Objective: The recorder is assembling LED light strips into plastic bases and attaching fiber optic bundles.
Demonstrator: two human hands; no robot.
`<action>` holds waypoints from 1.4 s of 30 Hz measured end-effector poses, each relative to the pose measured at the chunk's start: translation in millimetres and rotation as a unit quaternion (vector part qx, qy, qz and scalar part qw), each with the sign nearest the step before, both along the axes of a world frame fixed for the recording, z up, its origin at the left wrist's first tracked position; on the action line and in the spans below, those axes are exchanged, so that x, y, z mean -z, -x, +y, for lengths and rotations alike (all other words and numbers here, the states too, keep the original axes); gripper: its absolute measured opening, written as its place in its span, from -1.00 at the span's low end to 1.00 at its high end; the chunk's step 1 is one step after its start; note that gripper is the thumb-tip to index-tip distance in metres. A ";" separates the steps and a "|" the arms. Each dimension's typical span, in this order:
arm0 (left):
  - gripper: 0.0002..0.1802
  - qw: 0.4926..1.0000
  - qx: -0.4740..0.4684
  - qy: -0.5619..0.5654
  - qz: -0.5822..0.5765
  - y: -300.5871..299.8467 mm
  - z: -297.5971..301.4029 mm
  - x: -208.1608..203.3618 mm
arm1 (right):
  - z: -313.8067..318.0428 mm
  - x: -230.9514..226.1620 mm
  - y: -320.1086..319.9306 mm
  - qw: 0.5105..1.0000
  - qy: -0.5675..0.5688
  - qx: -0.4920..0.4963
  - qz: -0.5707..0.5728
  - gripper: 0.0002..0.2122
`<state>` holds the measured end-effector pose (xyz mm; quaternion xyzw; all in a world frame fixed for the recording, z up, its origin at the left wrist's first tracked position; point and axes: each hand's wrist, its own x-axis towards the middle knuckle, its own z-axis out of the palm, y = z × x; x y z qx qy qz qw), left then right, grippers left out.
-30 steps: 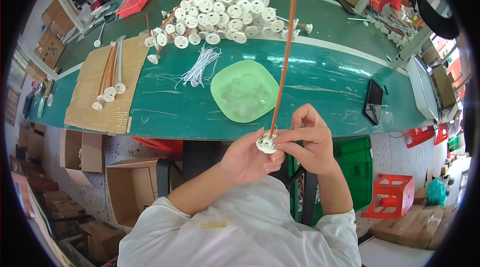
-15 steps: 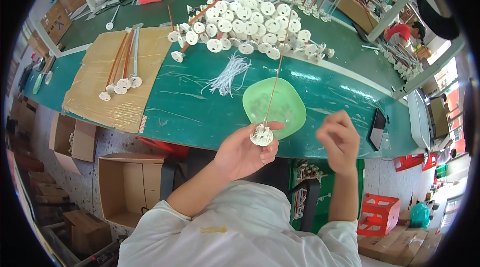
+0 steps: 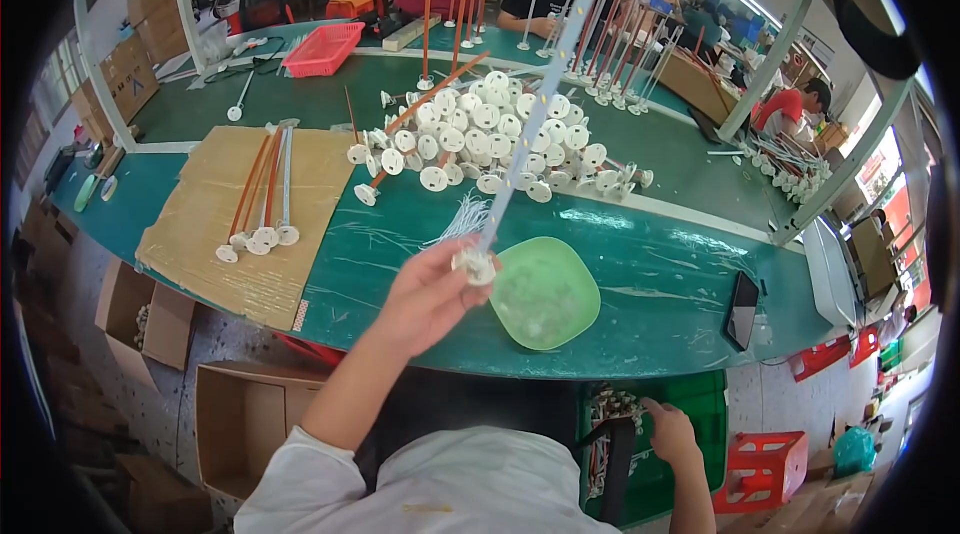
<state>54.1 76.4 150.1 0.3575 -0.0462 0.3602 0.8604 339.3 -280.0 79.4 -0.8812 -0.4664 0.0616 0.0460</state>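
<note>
Over the green table (image 3: 655, 334), head view: your left hand (image 3: 425, 296) pinches the white base (image 3: 474, 268) of a pale strip (image 3: 531, 134); a slack hold could topple it toward the bowl (image 3: 582, 309); your right hand (image 3: 674, 432), grip unclear, is over the green bin (image 3: 708, 404)

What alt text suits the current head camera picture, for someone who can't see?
A person's left hand holds a round white base with a pale strip rising from it, while the right hand is at a green crate of parts below the table. Ahead lie a light green bowl, a cardboard sheet bearing rods, and a pile of white-ended pieces.
</note>
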 end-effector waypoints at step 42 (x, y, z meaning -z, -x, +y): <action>-0.46 0.936 -0.164 -0.211 0.230 -73.9 60.1 -12.1 | 295.4 -112.8 22.9 0.809 -0.042 -0.523 0.265 -0.76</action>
